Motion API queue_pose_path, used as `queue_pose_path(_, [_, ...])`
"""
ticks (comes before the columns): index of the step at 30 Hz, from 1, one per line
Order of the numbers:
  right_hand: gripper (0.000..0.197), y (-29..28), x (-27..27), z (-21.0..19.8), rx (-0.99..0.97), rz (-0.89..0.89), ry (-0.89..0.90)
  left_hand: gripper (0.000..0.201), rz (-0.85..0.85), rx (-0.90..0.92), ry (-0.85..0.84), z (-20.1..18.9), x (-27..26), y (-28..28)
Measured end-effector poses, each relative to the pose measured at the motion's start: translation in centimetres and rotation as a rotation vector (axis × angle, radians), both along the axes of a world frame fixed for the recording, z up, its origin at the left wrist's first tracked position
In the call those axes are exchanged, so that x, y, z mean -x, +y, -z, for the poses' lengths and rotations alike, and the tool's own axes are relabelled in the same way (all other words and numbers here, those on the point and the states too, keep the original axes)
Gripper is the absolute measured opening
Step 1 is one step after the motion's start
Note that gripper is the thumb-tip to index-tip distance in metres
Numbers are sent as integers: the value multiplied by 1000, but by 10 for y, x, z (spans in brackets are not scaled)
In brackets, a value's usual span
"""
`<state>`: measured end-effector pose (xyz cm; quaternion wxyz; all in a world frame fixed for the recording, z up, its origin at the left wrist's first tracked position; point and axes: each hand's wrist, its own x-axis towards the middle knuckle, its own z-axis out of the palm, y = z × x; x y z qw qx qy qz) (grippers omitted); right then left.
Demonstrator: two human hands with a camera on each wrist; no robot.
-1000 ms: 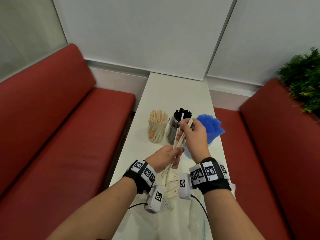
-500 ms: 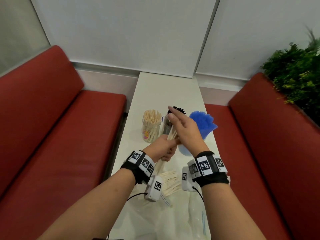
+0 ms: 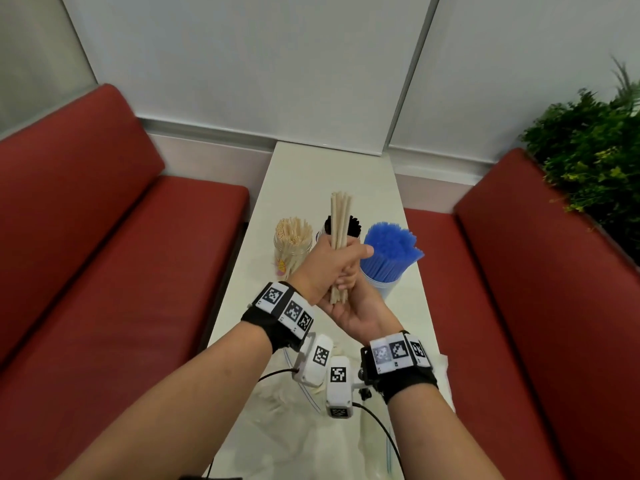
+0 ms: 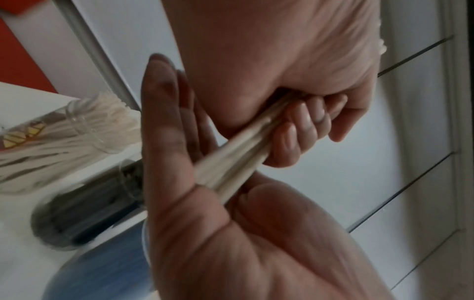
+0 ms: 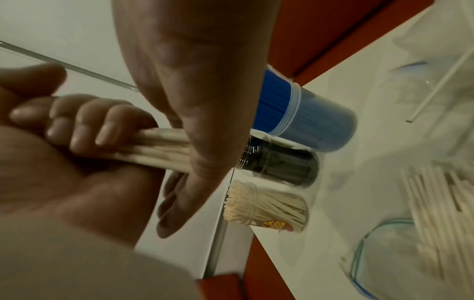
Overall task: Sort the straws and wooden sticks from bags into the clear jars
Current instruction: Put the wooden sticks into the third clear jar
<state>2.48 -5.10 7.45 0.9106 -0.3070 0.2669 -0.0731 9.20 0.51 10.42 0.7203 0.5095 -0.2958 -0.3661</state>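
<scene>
A bundle of pale wooden sticks (image 3: 339,216) stands upright above the table, in front of the jars. My left hand (image 3: 332,265) grips it round the middle, fingers curled (image 4: 297,130). My right hand (image 3: 349,313) lies palm up beneath it, fingers straight, and the stick ends (image 4: 225,182) press into the palm. Behind stand three clear jars: one with pale sticks (image 3: 292,244), one with black straws (image 3: 354,226), one with blue straws (image 3: 388,258). The right wrist view shows the bundle (image 5: 159,148) running from the left fist to my right palm (image 5: 195,101).
The narrow white table (image 3: 332,168) runs between two red benches (image 3: 104,271). Clear plastic bags (image 3: 304,427) lie at its near end, one holding more white sticks (image 5: 436,203). A loose stick (image 5: 431,89) lies on a bag. A green plant (image 3: 588,150) stands at the right.
My right hand let go of the top of the sticks and moved under them, palm up. My left hand turned the bundle upright and lifted it.
</scene>
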Motion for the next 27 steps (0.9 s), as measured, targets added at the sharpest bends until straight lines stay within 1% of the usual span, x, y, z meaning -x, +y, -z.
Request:
queue_pose_path(2, [54, -5, 2, 6, 46, -40, 71, 46, -18, -48, 10, 6, 0, -2])
queue_pose_path(4, [54, -10, 9, 13, 117, -155, 167, 50, -34, -133, -3, 12, 1, -5])
queue_pose_path(6, [55, -16, 13, 20, 185, -236, 291, 54, -42, -216, -106, 17, -3, -5])
queue_pose_path(7, [55, -17, 14, 23, 218, -226, 322, 55, -38, -264, -184, 20, -6, -5])
queue_pose_path(9, [61, -20, 11, 30, 307, -165, 363, 56, -18, -376, -315, 24, -13, -4])
queue_pose_path(10, [64, -21, 10, 33, 368, -152, 376, 55, 0, -439, -357, 25, -17, -3])
queue_pose_path(12, [62, -24, 9, 41, 457, -135, 384, 46, 77, -566, -407, 24, -27, 0])
queue_pose_path(13, [59, -27, 9, 46, 487, -136, 396, 38, 137, -628, -382, 22, -33, 3])
queue_pose_path(14, [55, -30, 9, 49, 516, -147, 414, 32, 200, -685, -321, 18, -39, 6])
queue_pose_path(15, [53, -33, 8, 52, 542, -155, 429, 32, 252, -736, -252, 15, -45, 9])
queue_pose_path(16, [52, -36, 7, 54, 559, -158, 438, 36, 280, -772, -190, 12, -49, 11])
queue_pose_path(17, [52, -37, 5, 56, 566, -155, 444, 40, 289, -783, -144, 11, -52, 12])
queue_pose_path(19, [51, -41, -2, 59, 558, -141, 454, 37, 282, -746, -113, 8, -53, 10])
queue_pose_path(22, [45, -45, -12, 67, 539, -100, 438, 26, 252, -707, -146, 6, -55, 9])
queue_pose_path(24, [47, -47, -12, 76, 532, -71, 436, 23, 238, -694, -166, 2, -64, 9])
queue_pose_path(26, [52, -47, -9, 89, 621, -112, 492, 19, 168, -669, -181, -9, -75, 10])
queue_pose_path(27, [49, -48, -7, 96, 714, -178, 526, 17, 96, -649, -192, -15, -83, 9])
